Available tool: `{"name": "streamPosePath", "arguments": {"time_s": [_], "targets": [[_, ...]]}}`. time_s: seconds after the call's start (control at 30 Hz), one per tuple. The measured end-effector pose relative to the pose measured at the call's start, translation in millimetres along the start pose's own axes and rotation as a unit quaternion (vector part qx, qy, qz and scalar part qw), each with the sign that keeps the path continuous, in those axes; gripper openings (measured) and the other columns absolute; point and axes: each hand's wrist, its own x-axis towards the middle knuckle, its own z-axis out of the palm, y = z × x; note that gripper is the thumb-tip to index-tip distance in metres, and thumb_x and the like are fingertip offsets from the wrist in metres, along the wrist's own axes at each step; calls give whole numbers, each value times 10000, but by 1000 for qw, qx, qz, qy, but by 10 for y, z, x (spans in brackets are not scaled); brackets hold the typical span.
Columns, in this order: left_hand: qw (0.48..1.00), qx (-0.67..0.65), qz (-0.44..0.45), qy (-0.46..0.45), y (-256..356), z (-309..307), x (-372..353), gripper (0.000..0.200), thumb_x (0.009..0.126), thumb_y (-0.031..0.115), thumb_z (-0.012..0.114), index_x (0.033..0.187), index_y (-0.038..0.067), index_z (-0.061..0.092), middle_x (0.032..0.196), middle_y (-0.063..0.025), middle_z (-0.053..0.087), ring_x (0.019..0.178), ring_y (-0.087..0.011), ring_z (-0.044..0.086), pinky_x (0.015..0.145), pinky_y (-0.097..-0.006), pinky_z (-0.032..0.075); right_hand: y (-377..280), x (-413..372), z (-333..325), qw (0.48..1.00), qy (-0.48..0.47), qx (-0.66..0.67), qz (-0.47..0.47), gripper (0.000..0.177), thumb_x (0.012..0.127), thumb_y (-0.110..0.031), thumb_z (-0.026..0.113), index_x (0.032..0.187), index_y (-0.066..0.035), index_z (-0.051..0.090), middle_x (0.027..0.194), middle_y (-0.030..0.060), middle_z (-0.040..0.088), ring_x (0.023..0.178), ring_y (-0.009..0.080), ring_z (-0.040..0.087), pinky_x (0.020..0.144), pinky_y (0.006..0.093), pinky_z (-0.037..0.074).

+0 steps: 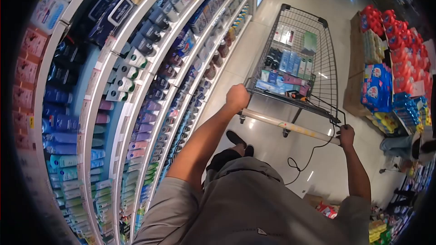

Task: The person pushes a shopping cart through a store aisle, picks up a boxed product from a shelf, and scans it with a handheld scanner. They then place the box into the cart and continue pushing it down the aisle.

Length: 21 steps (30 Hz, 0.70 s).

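Observation:
A wire shopping cart (324,59) stands in front of me, its pale handle bar (286,124) crossing just ahead of my body. At the bar's left end, my left hand (237,97) is closed around the cart frame. My right hand (346,135) grips the other end of the handle, with a black cable (311,156) hanging beside it in a loop. Inside the basket lie several boxes and bottles, among them a green box (310,41), light blue packs (289,61) and dark bottles (272,59).
Shelves (150,77) of tubes and bottles rise close on my left. To the right stand red bottles (404,50) and blue packs (377,87) on a display. Another person (404,147) is at the right edge. Tiled floor (231,63) runs ahead.

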Motion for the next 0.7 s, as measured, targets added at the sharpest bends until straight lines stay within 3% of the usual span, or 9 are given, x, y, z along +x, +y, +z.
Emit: {"name": "streamPosePath", "arguments": {"time_s": [0.27,0.37,0.6,0.7], "targets": [[1000,14,-15,-13,-30,-54,183,241,849,125,552,1017,-37,610,959,-291,677,929,-442,673,842,-493,539,-216,-30,94,1000,5,-14,25,195,879,-99,532,913,76,610,730,151,665,569,225,669,501,344,562],[999,23,-13,-21,2,-96,228,230,856,119,545,1011,-35,614,952,-286,680,932,-436,675,843,-492,538,-214,37,119,999,-3,-24,30,221,896,-125,530,969,65,616,737,169,675,527,230,657,495,344,541],[999,15,28,-13,-24,-63,405,187,848,98,558,967,-30,624,916,-277,684,898,-426,683,810,-489,548,-283,183,161,999,3,-29,28,212,890,-118,540,942,75,613,743,172,669,543,232,652,500,333,551],[997,-10,70,20,-71,-22,443,181,835,51,512,921,-32,648,893,-293,674,851,-443,672,774,-503,548,-10,421,228,1000,5,6,12,209,900,-97,540,968,91,602,734,175,659,541,229,652,470,344,542]]}}
